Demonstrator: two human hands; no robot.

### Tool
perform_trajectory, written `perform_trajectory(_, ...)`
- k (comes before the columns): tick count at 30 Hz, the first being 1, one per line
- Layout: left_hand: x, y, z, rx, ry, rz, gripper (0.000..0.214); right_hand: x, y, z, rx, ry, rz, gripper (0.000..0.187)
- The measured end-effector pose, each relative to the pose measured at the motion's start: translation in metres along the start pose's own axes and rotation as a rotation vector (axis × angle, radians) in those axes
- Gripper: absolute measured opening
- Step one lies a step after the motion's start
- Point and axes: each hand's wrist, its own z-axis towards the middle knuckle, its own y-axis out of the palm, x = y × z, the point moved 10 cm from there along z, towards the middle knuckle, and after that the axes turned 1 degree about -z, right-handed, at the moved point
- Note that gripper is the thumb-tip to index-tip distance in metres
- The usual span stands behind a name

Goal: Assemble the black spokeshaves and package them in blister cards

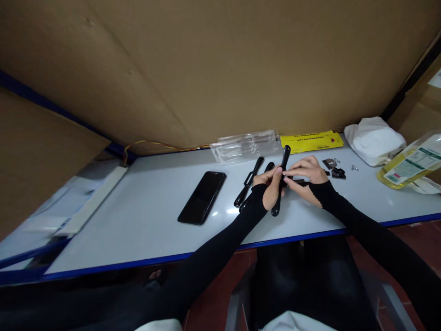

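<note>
My left hand (271, 189) is closed around the middle of a black spokeshave body (285, 157), whose two handles stick out above and below the fingers. At the same middle part, the fingertips of my right hand (308, 174) are pinched together. Whatever small piece they hold is too hidden to name. Left of my hands lies another black spokeshave body (257, 165), and one more (270, 166) is partly covered by my left hand. Beyond my right wrist are a dark metal blade (330, 163), black cap pieces (338, 174) and small silver screws (354, 168).
A black phone (201, 197) lies left on the white table (138, 220). Clear plastic trays (246, 147) and yellow printed cards (312, 141) are along the back cardboard wall (220, 69). At right are a white bag (374, 140) and a tilted bottle of yellow liquid (408, 163).
</note>
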Motion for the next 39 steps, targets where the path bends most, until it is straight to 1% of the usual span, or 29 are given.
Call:
perform_trajectory(2, -0.004, -0.002, 0.001, 0.007, -0.015, 0.002, 0.064, 0.002, 0.003, 0.000, -0.033, 0.010, 0.011, 0.016)
perform_trajectory(5, -0.006, -0.004, 0.002, 0.015, -0.030, 0.008, 0.065, 0.008, 0.003, -0.001, -0.035, 0.071, 0.012, 0.018)
perform_trajectory(8, -0.006, -0.005, 0.001, 0.020, -0.049, 0.020, 0.064, 0.007, 0.002, -0.001, -0.027, 0.062, 0.008, 0.008)
perform_trajectory(11, -0.003, -0.003, 0.000, 0.001, -0.090, 0.026, 0.064, 0.010, 0.005, 0.001, -0.089, 0.085, 0.068, 0.008)
perform_trajectory(13, -0.002, 0.000, -0.002, -0.030, -0.118, 0.033, 0.062, 0.015, 0.009, 0.002, -0.149, 0.125, 0.133, 0.012)
perform_trajectory(15, 0.000, 0.003, -0.004, -0.070, -0.120, 0.048, 0.057, 0.023, 0.013, 0.002, -0.187, 0.201, 0.217, 0.021)
perform_trajectory(17, -0.001, 0.006, -0.004, -0.112, -0.108, 0.064, 0.054, 0.029, 0.015, 0.000, -0.194, 0.272, 0.284, 0.031)
perform_trajectory(18, -0.003, 0.007, -0.004, -0.129, -0.110, 0.067, 0.053, 0.029, 0.016, -0.001, -0.188, 0.282, 0.293, 0.034)
perform_trajectory(20, -0.010, 0.008, -0.002, -0.138, -0.135, 0.060, 0.053, 0.025, 0.016, -0.001, -0.177, 0.253, 0.270, 0.034)
perform_trajectory(23, -0.018, 0.006, 0.000, -0.134, -0.192, 0.041, 0.054, 0.018, 0.013, 0.000, -0.147, 0.185, 0.200, 0.029)
perform_trajectory(25, -0.017, 0.008, 0.000, -0.157, -0.204, 0.033, 0.054, 0.015, 0.007, 0.002, -0.107, 0.153, 0.164, 0.028)
perform_trajectory(27, -0.009, 0.010, 0.000, -0.167, -0.161, 0.021, 0.054, 0.014, 0.002, 0.004, -0.083, 0.149, 0.179, 0.032)
perform_trajectory(28, -0.003, 0.010, -0.001, -0.161, -0.121, 0.019, 0.052, 0.016, 0.002, 0.005, -0.091, 0.174, 0.225, 0.035)
perform_trajectory(30, 0.007, 0.011, -0.003, -0.149, -0.042, 0.043, 0.048, 0.024, 0.005, 0.004, -0.120, 0.286, 0.388, 0.041)
perform_trajectory(32, 0.010, 0.013, -0.005, -0.145, 0.005, 0.087, 0.044, 0.038, 0.011, 0.000, -0.112, 0.453, 0.601, 0.048)
perform_trajectory(34, 0.008, 0.010, -0.005, -0.114, 0.025, 0.117, 0.043, 0.054, 0.016, -0.005, -0.051, 0.623, 0.812, 0.052)
perform_trajectory(36, 0.004, 0.003, -0.003, -0.046, 0.046, 0.129, 0.044, 0.068, 0.025, -0.011, -0.009, 0.778, 0.968, 0.051)
perform_trajectory(38, 0.005, -0.003, -0.001, 0.027, 0.079, 0.164, 0.044, 0.074, 0.038, -0.017, -0.023, 0.911, 1.066, 0.045)
perform_trajectory(39, 0.007, -0.003, -0.001, 0.044, 0.099, 0.202, 0.043, 0.074, 0.044, -0.020, -0.041, 0.955, 1.097, 0.040)
